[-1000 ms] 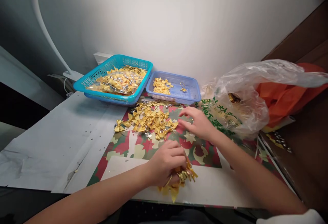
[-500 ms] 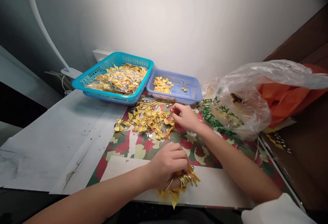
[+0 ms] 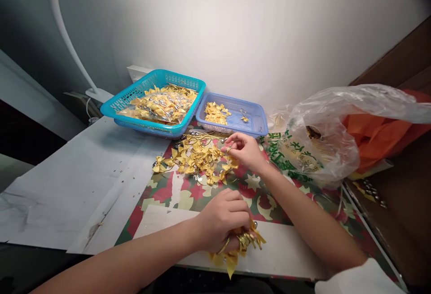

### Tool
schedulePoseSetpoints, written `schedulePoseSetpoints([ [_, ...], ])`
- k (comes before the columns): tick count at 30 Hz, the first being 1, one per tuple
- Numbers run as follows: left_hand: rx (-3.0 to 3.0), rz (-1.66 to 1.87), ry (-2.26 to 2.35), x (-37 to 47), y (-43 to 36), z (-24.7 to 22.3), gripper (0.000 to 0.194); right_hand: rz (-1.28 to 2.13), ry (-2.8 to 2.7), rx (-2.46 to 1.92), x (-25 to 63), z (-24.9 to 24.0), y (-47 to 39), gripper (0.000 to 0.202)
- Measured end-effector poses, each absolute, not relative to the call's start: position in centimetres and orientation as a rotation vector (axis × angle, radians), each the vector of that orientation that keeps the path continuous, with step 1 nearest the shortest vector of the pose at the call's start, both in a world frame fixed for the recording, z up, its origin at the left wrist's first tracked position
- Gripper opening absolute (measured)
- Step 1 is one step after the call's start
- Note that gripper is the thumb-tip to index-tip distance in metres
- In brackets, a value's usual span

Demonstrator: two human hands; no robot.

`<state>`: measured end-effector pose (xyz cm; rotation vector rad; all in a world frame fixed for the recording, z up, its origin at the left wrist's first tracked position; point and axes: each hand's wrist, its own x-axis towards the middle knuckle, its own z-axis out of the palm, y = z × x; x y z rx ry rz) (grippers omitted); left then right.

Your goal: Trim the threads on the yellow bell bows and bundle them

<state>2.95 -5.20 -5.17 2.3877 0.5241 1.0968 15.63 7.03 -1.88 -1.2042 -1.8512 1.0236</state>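
My left hand [image 3: 225, 217] is closed around a bunch of gold ribbon bows [image 3: 232, 258] with gold cords and silver beads, low over the white strip at the table's front. Farther back, my right hand [image 3: 247, 151] reaches to the right edge of a loose pile of gold bows [image 3: 198, 157]. Its thumb and index finger pinch a gold cord [image 3: 229, 149]; whether a bow hangs from that cord I cannot make out. Gold cords and silver beads lie mixed in the pile.
Behind the pile stand a turquoise basket [image 3: 111, 111] heaped with bows and a smaller blue basket [image 3: 259, 119] with some bows. A clear plastic bag [image 3: 330, 150] with green print sits at right. White paper [image 3: 67, 190] covers the left; a lamp stem [image 3: 65, 29] rises there.
My right hand's fingers have closed on a gold cord at the pile's edge. My left hand keeps its bunch. The whole view has shifted slightly.
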Motion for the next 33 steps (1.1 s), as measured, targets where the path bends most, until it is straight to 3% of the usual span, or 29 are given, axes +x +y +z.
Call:
schedulePoseSetpoints([
  [7,2.393,1.062,0.517,3.0,-5.2,-5.5,0.014,0.532,-2.114,-1.592,12.8,-2.2,5.3,0.030],
  [13,2.392,1.141,0.494,3.1,-5.1,-5.7,0.014,0.280,-2.168,-1.633,13.0,-3.5,7.1,0.030],
  [19,2.401,1.211,0.434,3.2,-4.9,-6.0,0.013,0.168,-2.309,-1.504,13.1,-3.7,7.6,0.052],
  [21,2.401,1.221,0.447,3.2,-4.9,-6.1,0.013,0.161,-2.355,-1.473,13.1,-3.5,7.8,0.049],
  [27,2.251,1.269,0.639,2.9,-5.1,-5.7,0.010,0.315,-2.274,-1.481,14.2,-1.6,8.1,0.011],
  [33,2.063,1.351,0.877,2.8,-4.9,-5.0,0.018,0.642,-1.978,-1.579,18.3,2.0,8.7,0.012],
])
